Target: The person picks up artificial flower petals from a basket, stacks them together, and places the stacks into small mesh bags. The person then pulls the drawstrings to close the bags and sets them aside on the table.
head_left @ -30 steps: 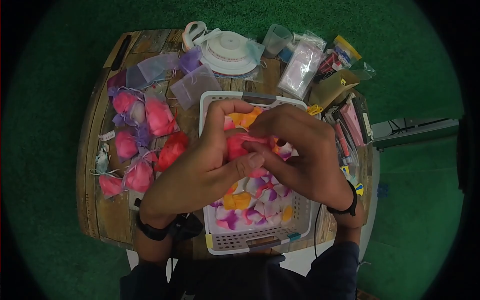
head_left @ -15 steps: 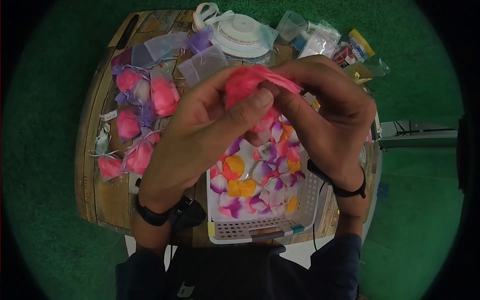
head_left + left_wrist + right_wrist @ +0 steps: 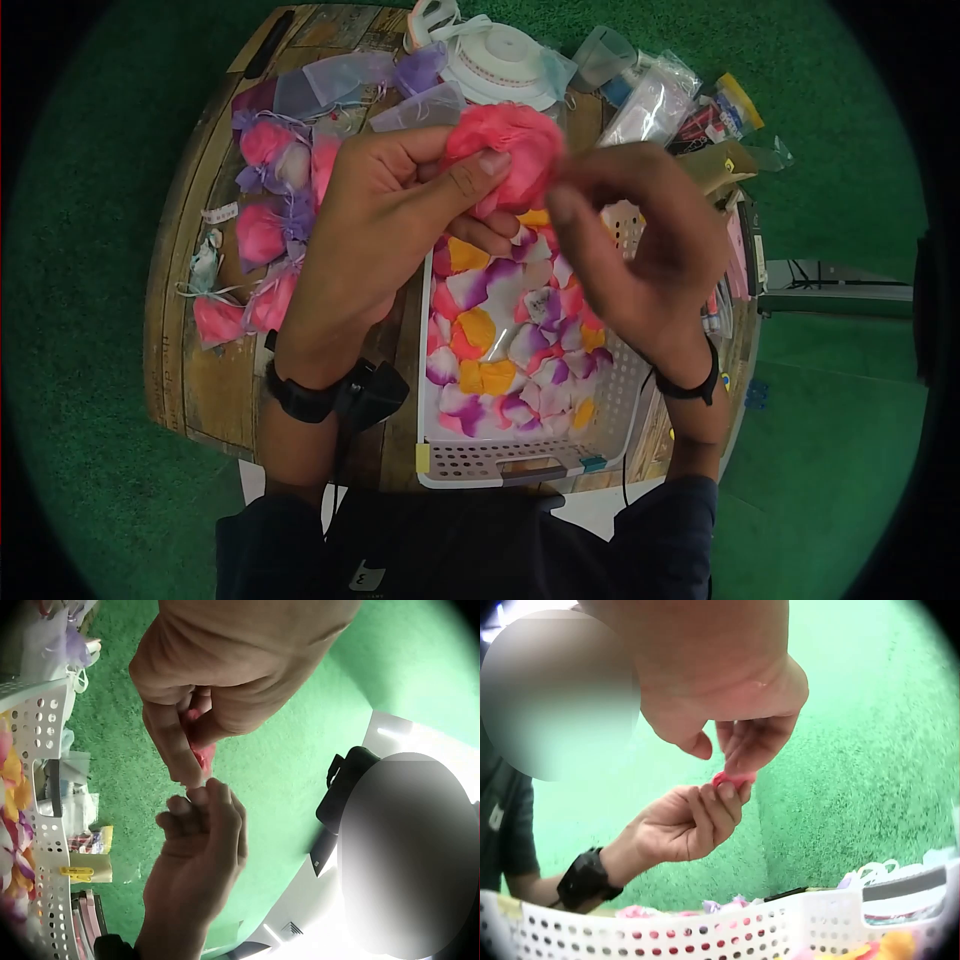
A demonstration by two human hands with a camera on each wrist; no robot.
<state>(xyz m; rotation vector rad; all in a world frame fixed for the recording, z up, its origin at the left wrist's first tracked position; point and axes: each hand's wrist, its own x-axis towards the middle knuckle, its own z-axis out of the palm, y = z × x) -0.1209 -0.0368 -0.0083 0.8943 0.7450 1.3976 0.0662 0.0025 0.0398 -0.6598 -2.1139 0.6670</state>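
My left hand (image 3: pixel 375 215) holds a layered bundle of pink petals (image 3: pixel 533 150) above the basket, its thumb across the front and the fingers behind. Thin ruffled edges fan out in a round shape, like a flower. Close by on the right is my right hand (image 3: pixel 650 245), its fingertips at the bundle's edge. From the right wrist view, that hand's thumb stands apart from its bent fingers (image 3: pixel 754 746), which reach the pink petals (image 3: pixel 724 778). Below lies a white perforated basket (image 3: pixel 425 400) with loose purple-white, pink and orange petals (image 3: pixel 487 377).
Sheer pouches filled with pink petals (image 3: pixel 262 237) sit at the left of the wooden table (image 3: pixel 215 395). Toward the back are a ribbon spool (image 3: pixel 500 55), flat pouches (image 3: pixel 335 80) and a plastic cup (image 3: pixel 603 58). Clear packets (image 3: pixel 650 105) and a brown pouch (image 3: pixel 718 165) lie at the right.
Both hands have risen from over the basket with the pink petals. The bundle now faces the head camera, spread rounder, in the left hand, while the right hand has drawn off to the right.
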